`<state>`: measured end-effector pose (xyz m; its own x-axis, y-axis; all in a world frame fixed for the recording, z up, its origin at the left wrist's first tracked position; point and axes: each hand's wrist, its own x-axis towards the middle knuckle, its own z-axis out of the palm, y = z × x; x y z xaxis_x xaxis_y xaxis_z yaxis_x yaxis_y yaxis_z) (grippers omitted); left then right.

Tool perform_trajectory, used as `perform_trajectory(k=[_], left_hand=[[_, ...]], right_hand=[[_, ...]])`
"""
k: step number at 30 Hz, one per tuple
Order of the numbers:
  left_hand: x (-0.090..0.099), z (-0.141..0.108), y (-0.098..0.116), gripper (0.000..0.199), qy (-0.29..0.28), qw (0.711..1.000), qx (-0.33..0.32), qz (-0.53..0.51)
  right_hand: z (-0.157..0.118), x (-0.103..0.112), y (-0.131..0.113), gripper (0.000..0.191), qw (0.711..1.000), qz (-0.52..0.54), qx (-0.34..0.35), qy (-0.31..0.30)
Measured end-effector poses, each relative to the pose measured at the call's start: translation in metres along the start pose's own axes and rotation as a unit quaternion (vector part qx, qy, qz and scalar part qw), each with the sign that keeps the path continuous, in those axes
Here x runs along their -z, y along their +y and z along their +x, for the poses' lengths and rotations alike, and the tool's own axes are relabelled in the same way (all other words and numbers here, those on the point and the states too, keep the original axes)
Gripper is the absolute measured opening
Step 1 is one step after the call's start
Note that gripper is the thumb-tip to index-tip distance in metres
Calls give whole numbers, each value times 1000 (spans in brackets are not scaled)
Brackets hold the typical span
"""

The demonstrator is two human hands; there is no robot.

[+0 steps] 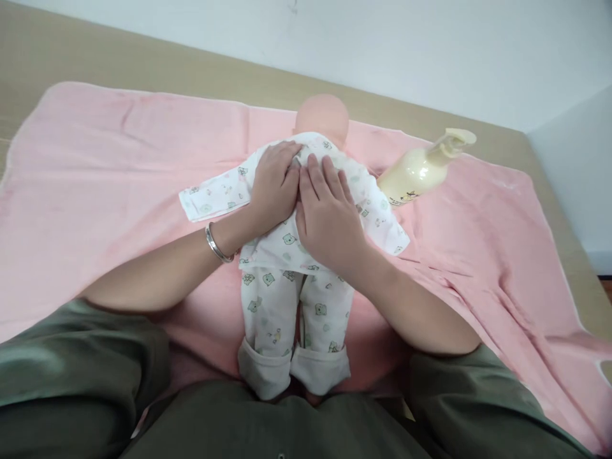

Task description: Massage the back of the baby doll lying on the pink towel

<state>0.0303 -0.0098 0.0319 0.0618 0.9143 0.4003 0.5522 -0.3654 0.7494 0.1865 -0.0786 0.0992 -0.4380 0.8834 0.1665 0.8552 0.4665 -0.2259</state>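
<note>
A baby doll (pixel 322 115) lies with its smooth bare head away from me, apparently face down. It wears a white print shirt (pixel 287 245) and matching trousers (pixel 275 306) with the cuffs turned up. My left hand (pixel 277 182) rests on the upper back of the shirt, fingers stretched out. Beside it, my right hand (pixel 329 213) lies on the shirt too, its fingers extended and slightly apart. The two hands nearly meet at the middle of the doll's back. Neither hand grips anything. A silver bangle (pixel 217 243) circles my left wrist.
Under the doll spreads a pink blanket (pixel 124 159), wrinkled on the right. A cream pump bottle (pixel 418 169) stands or leans close to the doll's right-hand sleeve in view. The wooden tabletop (pixel 191 67) shows behind, against a white wall (pixel 382 44).
</note>
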Motion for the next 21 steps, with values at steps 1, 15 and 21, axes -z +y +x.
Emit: perform_trajectory(k=[1, 15, 21], left_hand=[[0, 0, 1, 51, 0, 1000, -1, 3], [5, 0, 7, 56, -44, 998, 1, 50], [6, 6, 3, 50, -44, 999, 15, 12]], right_hand=[[2, 1, 2, 61, 1000, 7, 16, -8], [16, 3, 20, 69, 993, 22, -116, -3], [-2, 2, 5, 63, 997, -8, -71, 12]])
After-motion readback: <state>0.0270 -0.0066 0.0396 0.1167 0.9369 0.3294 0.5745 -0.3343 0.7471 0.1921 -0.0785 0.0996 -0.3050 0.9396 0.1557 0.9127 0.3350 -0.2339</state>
